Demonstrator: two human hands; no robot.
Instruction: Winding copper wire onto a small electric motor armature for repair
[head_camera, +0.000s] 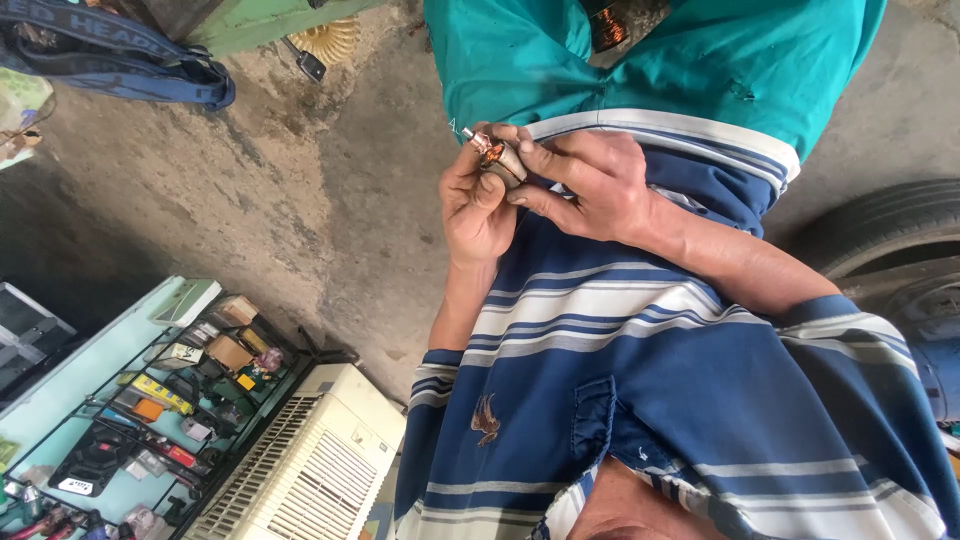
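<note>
Blue cotton shirt (640, 400) with white stripes fills the near view, soft and creased. Above it, both hands meet on a small motor armature (497, 157), a short cylinder with shiny copper winding and a thin metal shaft. Left hand (478, 205) curls its fingers (487, 190) around it; right hand (590, 185) pinches it with pressed fingertips (525, 150), over the rough grey concrete floor (250, 170).

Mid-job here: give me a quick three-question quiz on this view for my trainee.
1. True or false: the left hand and the right hand both hold the small copper-wound rotor.
2. What lies on the ground at lower left? A) white slatted casing B) bucket C) ladder
3. What dark round thing shows at the right edge?
Key: 1 true; 2 A; 3 a tyre.
</note>
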